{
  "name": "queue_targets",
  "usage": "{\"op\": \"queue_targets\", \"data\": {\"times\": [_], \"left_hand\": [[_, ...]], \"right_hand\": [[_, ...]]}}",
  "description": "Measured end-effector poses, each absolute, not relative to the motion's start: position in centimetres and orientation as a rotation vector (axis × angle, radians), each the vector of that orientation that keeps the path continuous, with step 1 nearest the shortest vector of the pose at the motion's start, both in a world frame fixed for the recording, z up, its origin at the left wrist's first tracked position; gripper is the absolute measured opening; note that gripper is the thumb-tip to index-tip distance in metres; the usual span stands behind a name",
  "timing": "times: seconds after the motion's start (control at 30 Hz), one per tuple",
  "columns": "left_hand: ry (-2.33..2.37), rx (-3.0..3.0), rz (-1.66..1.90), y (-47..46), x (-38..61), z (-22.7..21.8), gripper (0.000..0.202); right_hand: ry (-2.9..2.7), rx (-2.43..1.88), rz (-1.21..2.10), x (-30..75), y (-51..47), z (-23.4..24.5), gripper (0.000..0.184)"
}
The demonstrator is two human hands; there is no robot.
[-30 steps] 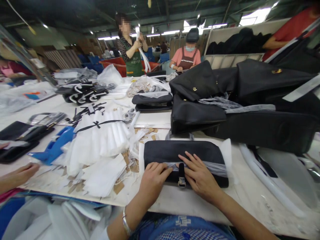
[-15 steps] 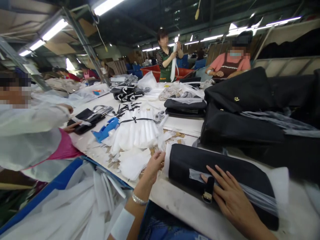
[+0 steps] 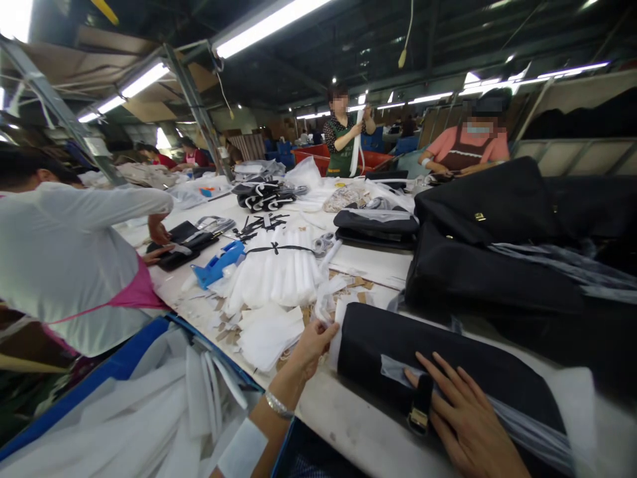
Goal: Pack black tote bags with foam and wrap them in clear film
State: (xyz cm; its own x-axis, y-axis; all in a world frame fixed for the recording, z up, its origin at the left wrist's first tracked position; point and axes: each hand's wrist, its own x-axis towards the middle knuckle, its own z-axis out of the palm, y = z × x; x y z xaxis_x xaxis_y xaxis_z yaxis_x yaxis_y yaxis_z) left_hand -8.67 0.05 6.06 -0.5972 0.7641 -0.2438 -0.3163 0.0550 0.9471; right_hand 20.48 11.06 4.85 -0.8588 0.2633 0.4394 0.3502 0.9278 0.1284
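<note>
A black bag [image 3: 438,358] lies on white foam sheet at the near edge of the table [image 3: 368,431]. My right hand [image 3: 460,415] rests flat on it with fingers spread, beside its strap and metal buckle [image 3: 418,419] and a band of clear wrap. My left hand [image 3: 312,345] is at the bag's left end, fingers pinched on a strip of white foam wrap [image 3: 326,307]. A silver bracelet sits on that wrist.
White foam sheets [image 3: 271,332] and tied white rolls [image 3: 279,269] lie to the left, with a blue tape dispenser [image 3: 219,262]. Stacked black bags [image 3: 492,265] fill the right. A person in white [image 3: 64,252] works at the left; others stand at the far end.
My view has swung left and up. My left hand left the bag's strap and moved to the bag's left end, taking hold of white foam wrap. My right hand stays on the bag.
</note>
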Motion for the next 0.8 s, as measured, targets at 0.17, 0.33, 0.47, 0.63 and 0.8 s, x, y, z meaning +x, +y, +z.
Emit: {"op": "queue_targets", "data": {"times": [0.17, 0.33, 0.47, 0.63, 0.8], "left_hand": [[1.757, 0.431, 1.854, 0.2, -7.3, 5.5, 0.035], [1.713, 0.273, 2.063, -0.8, -6.4, 5.5, 0.037], [1.409, 0.052, 2.219, -2.5, -6.8, 5.7, 0.027], [1.390, -0.052, 2.354, -4.5, -7.6, 7.0, 0.011], [1.521, -0.067, 2.427, -5.7, -6.9, 9.0, 0.019]], "right_hand": [[-2.634, -0.406, -0.387, 20.4, 11.1, 4.8, 0.054], [-2.640, -0.373, -0.434, 20.5, 11.2, 4.8, 0.056], [-2.648, -0.372, -0.408, 20.7, 11.3, 4.7, 0.058], [-2.647, -0.411, -0.314, 20.6, 11.1, 4.7, 0.055], [-2.633, -0.417, -0.306, 20.4, 11.0, 4.8, 0.052]]}}
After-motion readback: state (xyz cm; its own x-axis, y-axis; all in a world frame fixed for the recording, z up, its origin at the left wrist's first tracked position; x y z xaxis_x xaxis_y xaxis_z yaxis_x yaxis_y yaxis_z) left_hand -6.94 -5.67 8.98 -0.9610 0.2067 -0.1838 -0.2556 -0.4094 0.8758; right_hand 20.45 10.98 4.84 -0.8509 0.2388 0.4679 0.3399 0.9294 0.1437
